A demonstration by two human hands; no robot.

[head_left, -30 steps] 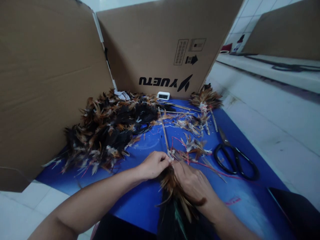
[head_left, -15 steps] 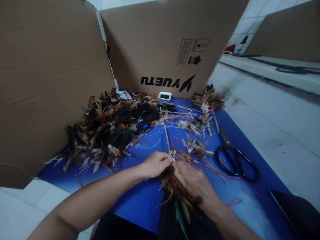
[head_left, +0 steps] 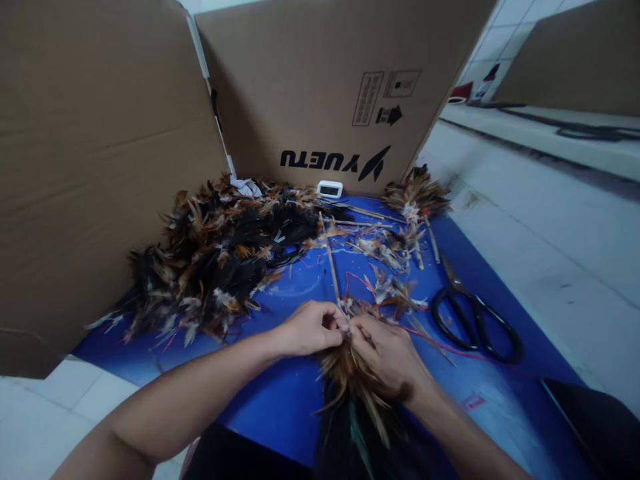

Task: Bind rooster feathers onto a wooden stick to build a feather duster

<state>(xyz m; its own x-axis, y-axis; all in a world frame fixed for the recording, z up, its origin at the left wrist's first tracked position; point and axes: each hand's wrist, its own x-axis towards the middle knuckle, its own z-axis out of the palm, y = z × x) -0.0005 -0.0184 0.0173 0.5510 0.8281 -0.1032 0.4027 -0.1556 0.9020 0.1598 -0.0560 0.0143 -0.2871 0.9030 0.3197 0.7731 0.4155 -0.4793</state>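
Observation:
A bundle of brown and black feathers (head_left: 353,380) hangs toward me at the front of the blue surface, with a thin stick (head_left: 331,263) running up from its bound end. My left hand (head_left: 315,328) pinches that bound end from the left, its thumb and forefinger curled into a ring. From the right, my right hand (head_left: 387,350) grips the same end, fingertips almost touching the left ones. Red string (head_left: 445,347) trails rightward from near the hands. Small loose feathers (head_left: 395,293) lie just beyond them.
Black-handled scissors (head_left: 475,320) lie at the right. A large feather pile (head_left: 215,260) covers the left. Another bundle (head_left: 417,193) is at the back right, near several sticks. A small white digital device (head_left: 330,189) stands before the cardboard (head_left: 310,80). A dark object (head_left: 590,420) is at lower right.
My left thumb and forefinger have opened into a wider ring at the bound end. My right fingers have shifted slightly and sit closer to the left fingertips.

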